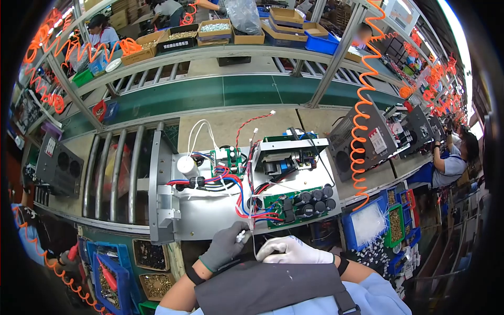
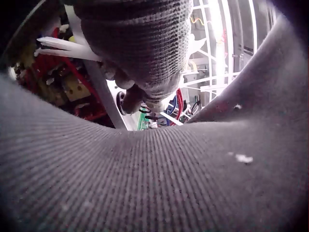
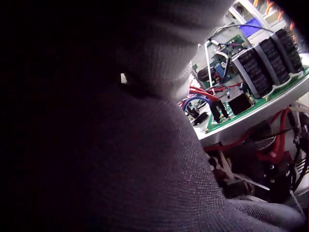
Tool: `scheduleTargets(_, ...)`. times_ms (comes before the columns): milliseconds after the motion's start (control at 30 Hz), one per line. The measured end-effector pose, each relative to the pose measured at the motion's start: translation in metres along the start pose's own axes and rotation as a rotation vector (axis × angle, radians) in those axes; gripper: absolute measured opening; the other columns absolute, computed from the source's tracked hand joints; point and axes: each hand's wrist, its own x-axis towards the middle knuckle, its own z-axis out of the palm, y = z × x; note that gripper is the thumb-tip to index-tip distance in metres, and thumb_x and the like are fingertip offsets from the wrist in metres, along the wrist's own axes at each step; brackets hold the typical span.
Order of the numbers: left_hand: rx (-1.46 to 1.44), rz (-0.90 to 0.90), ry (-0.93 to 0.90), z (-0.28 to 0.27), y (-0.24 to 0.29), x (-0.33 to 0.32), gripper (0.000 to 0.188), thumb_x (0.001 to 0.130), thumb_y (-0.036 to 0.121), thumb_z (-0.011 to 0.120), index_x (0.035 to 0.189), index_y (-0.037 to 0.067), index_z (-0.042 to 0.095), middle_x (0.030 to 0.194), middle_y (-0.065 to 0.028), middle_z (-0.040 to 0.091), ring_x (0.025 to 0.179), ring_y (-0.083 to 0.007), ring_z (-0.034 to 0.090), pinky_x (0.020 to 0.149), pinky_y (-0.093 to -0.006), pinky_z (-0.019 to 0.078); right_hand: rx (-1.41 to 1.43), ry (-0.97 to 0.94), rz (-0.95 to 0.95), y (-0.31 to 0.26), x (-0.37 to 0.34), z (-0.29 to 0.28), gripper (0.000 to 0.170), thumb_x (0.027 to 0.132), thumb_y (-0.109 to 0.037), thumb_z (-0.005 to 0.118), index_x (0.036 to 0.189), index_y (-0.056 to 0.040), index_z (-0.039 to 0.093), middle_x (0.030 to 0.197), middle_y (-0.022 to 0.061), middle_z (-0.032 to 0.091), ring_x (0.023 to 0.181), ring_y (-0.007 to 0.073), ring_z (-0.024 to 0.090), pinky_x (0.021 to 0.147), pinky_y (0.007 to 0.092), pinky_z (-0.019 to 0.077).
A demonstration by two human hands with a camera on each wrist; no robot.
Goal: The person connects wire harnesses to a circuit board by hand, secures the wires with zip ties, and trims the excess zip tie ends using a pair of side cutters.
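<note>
My left hand (image 1: 223, 248), in a grey glove, holds a small bunch of white cable ties (image 2: 67, 50) whose ends stick out past the fingers. In a white glove, my right hand (image 1: 295, 250) curls its fingers at the lower end of a white cable tie (image 1: 254, 242). That strip runs up to a bundle of red and blue wires (image 1: 242, 202) at the front edge of an open metal chassis (image 1: 202, 223). Beside the bundle sits a green circuit board (image 1: 275, 202) with black capacitors. The glove's cuff hides most of the right wrist view.
Steel rollers (image 1: 119, 176) lie left of the chassis. To its right stand a grey metal housing (image 1: 362, 139) and a coiled orange air hose (image 1: 359, 126). A blue tray of white cable ties (image 1: 367, 224) and several parts bins (image 1: 395, 226) are at the lower right.
</note>
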Motion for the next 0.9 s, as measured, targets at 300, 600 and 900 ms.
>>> scheduleTargets(300,0.525,0.205,-0.043,0.007,-0.001,0.014,0.027,0.074,0.02,0.067,0.097,0.012,0.055,0.081,-0.0082,0.062,0.066,-0.0284,0.064,0.055,-0.0398,0.0489,1.071,0.106,0.23,0.055,0.003,0.035,0.033,0.098,-0.034,0.054,0.107,-0.0023,0.055,0.091,0.0032,0.057,0.058,0.0048,0.047,0.054,0.0171,0.0401)
scheduleTargets(600,0.37,-0.074,-0.099,-0.017,0.02,0.002,0.024,0.083,0.025,0.062,0.104,0.012,0.062,0.088,-0.0131,0.066,0.079,-0.0348,0.064,0.068,-0.0451,0.0504,0.417,0.115,0.222,0.012,0.012,0.006,0.042,0.091,-0.02,0.062,0.127,0.0011,0.053,0.099,0.0032,0.065,0.07,0.0057,0.054,0.063,0.0207,0.0443)
scheduleTargets(900,-0.509,-0.435,-0.442,0.059,-0.006,-0.059,0.033,0.09,0.026,0.057,0.114,0.005,0.063,0.109,-0.0172,0.067,0.103,-0.0301,0.064,0.09,-0.0343,0.0478,-0.328,-0.074,-0.119,0.048,-0.019,-0.024,0.029,0.092,-0.034,0.057,0.11,-0.0114,0.064,0.086,0.0094,0.063,0.079,0.028,0.064,0.07,0.0357,0.0506)
